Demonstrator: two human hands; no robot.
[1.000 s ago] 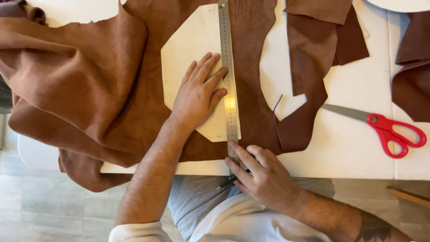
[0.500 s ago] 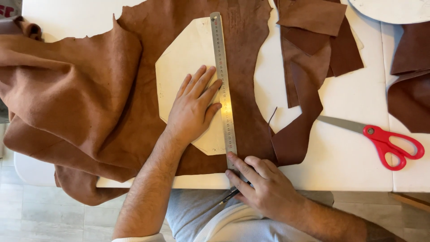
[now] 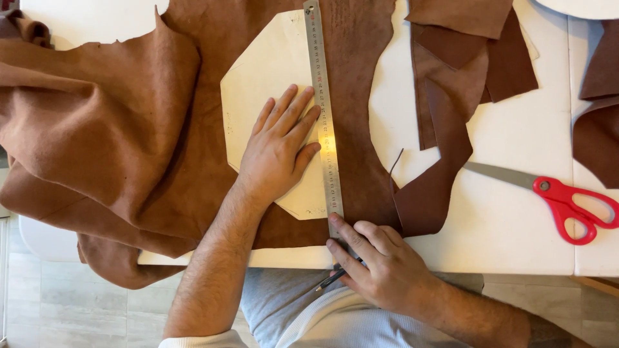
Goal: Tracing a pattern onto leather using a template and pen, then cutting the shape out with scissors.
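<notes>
My left hand lies flat, fingers spread, on a cream paper pattern and against a long steel ruler. Both rest on a large brown leather hide spread over the white table. My right hand is at the table's near edge, at the ruler's lower end, with its fingers closed on a dark pen-like tool whose end sticks out below the hand. The tool's tip is hidden by my fingers.
Red-handled scissors lie on the table at the right. Loose brown leather offcuts sit at the upper right, and another piece at the far right edge. The hide bunches and hangs over the table's left side.
The view has shifted slightly. My right hand has crept a little along the ruler's lower end. My left hand keeps pressing the pattern and ruler.
</notes>
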